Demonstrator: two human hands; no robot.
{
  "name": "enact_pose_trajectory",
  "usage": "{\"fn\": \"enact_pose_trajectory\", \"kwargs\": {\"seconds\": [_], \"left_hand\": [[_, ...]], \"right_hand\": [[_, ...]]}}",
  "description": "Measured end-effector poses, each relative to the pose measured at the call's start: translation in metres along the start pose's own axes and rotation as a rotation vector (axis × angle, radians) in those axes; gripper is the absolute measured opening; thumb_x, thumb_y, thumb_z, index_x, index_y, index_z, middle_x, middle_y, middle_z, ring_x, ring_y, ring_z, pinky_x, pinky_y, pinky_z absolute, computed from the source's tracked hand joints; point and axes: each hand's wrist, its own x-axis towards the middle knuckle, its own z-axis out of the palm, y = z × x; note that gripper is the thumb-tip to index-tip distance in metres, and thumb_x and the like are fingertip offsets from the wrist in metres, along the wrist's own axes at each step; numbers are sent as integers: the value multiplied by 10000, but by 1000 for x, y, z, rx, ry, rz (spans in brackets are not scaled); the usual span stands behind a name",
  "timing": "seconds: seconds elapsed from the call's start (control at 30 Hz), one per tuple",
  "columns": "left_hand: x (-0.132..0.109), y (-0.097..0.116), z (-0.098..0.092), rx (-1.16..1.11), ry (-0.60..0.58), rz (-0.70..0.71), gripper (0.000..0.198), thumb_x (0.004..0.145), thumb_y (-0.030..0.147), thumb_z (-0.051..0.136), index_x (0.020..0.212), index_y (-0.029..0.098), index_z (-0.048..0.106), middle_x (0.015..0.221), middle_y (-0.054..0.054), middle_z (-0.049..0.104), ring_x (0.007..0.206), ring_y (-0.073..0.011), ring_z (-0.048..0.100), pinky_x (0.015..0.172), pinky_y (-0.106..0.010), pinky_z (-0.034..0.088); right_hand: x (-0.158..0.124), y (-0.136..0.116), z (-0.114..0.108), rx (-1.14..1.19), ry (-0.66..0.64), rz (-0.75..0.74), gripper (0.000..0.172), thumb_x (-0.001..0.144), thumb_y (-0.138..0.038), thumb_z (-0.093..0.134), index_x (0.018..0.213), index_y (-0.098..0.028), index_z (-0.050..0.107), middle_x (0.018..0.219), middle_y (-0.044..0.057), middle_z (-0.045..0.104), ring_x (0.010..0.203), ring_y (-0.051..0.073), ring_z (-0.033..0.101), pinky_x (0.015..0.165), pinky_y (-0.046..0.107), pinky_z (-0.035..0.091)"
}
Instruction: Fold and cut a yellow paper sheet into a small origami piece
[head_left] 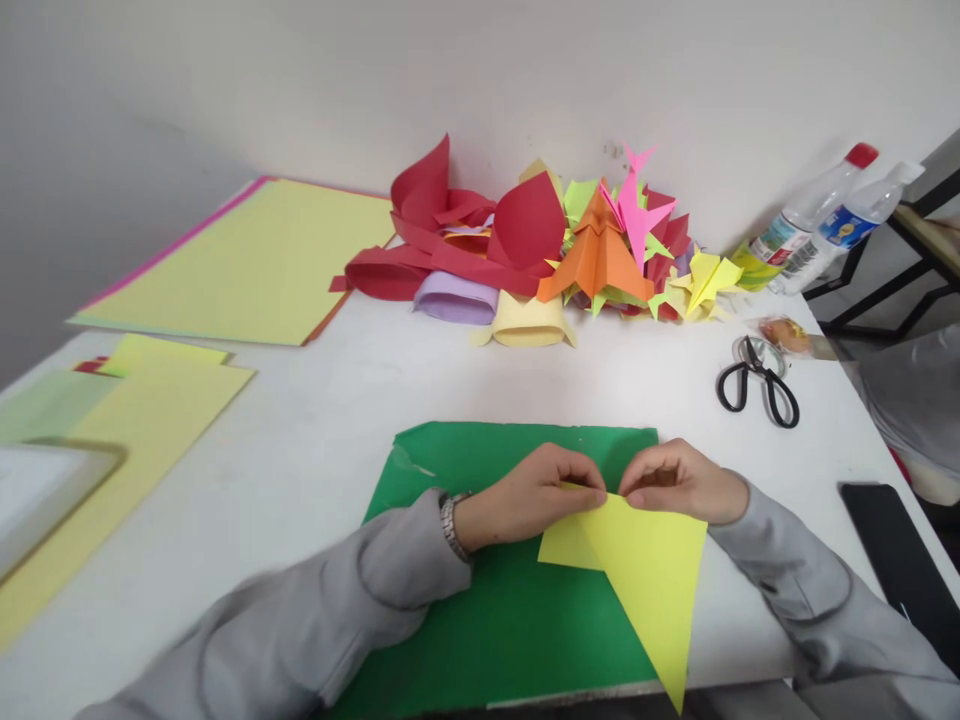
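A folded yellow paper [645,575], pointed toward me, lies over a green sheet [495,600] on the white table [315,430]. My left hand [536,495] pinches the paper's upper edge from the left, fingers closed. My right hand [679,480] pinches the same edge just to the right, fingers also closed. The two hands nearly touch at the fold. Grey sleeves cover both arms, and a metal watch [450,520] sits on my left wrist.
A heap of folded coloured paper shapes [540,250] lies at the back by the wall. Black scissors [757,385] rest at the right, two plastic bottles [825,215] beyond them. Yellow sheets [247,260] lie at the left. A dark phone [896,560] sits near the right edge.
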Motion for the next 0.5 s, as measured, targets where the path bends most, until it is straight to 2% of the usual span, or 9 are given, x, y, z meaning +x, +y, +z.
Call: {"fn": "enact_pose_trajectory", "kwargs": {"seconds": [0.13, 0.23, 0.33, 0.4, 0.5], "left_hand": [[-1, -2, 4, 123, -24, 58, 198, 781, 254, 540, 675, 121, 641, 564, 29, 505, 546, -82, 394, 523, -196, 325], [-1, -3, 8, 266, -31, 175, 186, 788, 201, 507, 720, 119, 661, 592, 14, 546, 556, -86, 434, 540, -196, 337], [-1, -5, 10, 316, -49, 268, 187, 776, 151, 489, 703, 122, 659, 583, 13, 546, 544, -82, 441, 532, -192, 329], [-1, -6, 9, 286, -63, 277, 188, 768, 140, 485, 679, 121, 649, 572, 16, 530, 538, -79, 436, 526, -189, 325], [-1, -5, 6, 200, -58, 213, 177, 753, 158, 496, 645, 115, 629, 562, 19, 504, 539, -79, 424, 524, -190, 326]], "right_hand": [[2, 2, 6, -160, 17, -29, 208, 711, -332, 721, 714, -136, 653, 573, -32, 572, 486, 59, 445, 472, 203, 363], [2, 3, 10, -275, 21, -39, 178, 728, -312, 682, 702, -142, 638, 555, -38, 540, 470, 60, 413, 451, 204, 338], [0, 3, 15, -385, 18, -66, 119, 738, -254, 636, 695, -144, 628, 548, -38, 528, 459, 59, 404, 443, 199, 330], [-1, 1, 16, -416, 8, -86, 85, 737, -218, 615, 690, -147, 619, 549, -38, 529, 462, 60, 411, 444, 194, 337], [-1, 0, 15, -390, 10, -85, 63, 719, -190, 614, 674, -148, 603, 532, -47, 516, 454, 56, 406, 442, 187, 342]]}}
